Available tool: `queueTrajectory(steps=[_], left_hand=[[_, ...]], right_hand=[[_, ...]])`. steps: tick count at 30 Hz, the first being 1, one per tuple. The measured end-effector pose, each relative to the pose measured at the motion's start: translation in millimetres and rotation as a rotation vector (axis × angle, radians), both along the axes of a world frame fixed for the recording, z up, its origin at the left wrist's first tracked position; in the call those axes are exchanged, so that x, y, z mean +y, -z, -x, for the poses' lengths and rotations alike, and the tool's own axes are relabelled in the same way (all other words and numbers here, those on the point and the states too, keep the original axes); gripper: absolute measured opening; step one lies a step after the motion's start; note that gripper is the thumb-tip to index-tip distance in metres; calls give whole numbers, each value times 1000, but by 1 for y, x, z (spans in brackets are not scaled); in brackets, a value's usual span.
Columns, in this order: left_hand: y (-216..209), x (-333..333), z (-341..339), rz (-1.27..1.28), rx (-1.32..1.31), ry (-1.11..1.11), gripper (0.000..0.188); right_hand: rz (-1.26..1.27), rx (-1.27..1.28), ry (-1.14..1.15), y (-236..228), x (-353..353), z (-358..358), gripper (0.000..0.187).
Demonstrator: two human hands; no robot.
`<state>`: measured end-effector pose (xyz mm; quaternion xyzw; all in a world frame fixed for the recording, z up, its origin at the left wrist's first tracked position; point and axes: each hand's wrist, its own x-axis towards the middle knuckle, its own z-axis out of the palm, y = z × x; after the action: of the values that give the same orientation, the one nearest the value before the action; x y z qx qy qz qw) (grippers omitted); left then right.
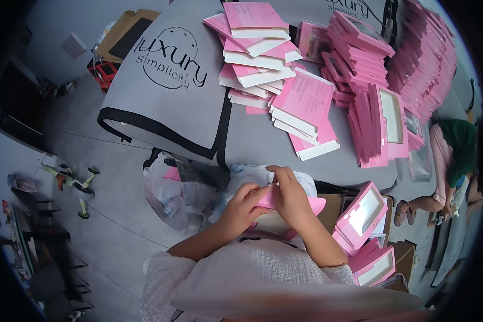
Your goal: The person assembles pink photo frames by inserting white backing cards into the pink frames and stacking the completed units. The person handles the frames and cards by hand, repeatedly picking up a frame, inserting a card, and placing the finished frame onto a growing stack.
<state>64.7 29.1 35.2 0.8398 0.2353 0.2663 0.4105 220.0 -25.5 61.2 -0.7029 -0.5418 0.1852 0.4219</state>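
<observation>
Close to my body, both hands work on one pink cardboard box with a pale window point(266, 199). My left hand point(245, 205) grips its left part, fingers bent over the top edge. My right hand point(291, 194) pinches the same edge, its fingertips nearly meeting those of the left. A pink flap sticks out to the right of my right hand. The lower part of the box lies against my front and is partly covered by my hands and wrists. Beyond my hands, flat pink boxes with white edges point(303, 99) lie in loose stacks on a grey cloth cover point(257, 142).
Windowed pink boxes point(381, 126) stand stacked at the right, with a tall wrapped pile point(424, 59) behind. At my right, a carton point(404, 257) holds more pink boxes point(362, 214). A clear plastic bag point(174, 196) sits at left. Another person point(456, 155) is at far right.
</observation>
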Motion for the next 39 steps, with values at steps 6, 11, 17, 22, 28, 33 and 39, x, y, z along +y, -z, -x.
queueTrajectory(steps=[6,11,17,22,28,33,39], left_hand=[[11,5,10,-48,7,-83,47],[11,3,11,-8,33,-72,45],[-9,4,0,-435,138,81,50],[-5,-2,-12,-577,174,127,55],[-6,-7,-25,-542,105,168,56],[-16,-8,-26,-701,58,157,49],[-9,-15,-22,-692,187,152,40]], right_hand=[[-104,-379,-102,-11,-17,-35,7],[16,-76,-25,3,-40,-53,5],[134,42,-82,4,-43,-48,4],[23,-354,-110,-17,-48,-39,11],[45,-167,-46,-12,-44,-29,14],[226,-119,-6,-21,-42,-26,22],[158,-127,-59,-11,-42,-22,26]])
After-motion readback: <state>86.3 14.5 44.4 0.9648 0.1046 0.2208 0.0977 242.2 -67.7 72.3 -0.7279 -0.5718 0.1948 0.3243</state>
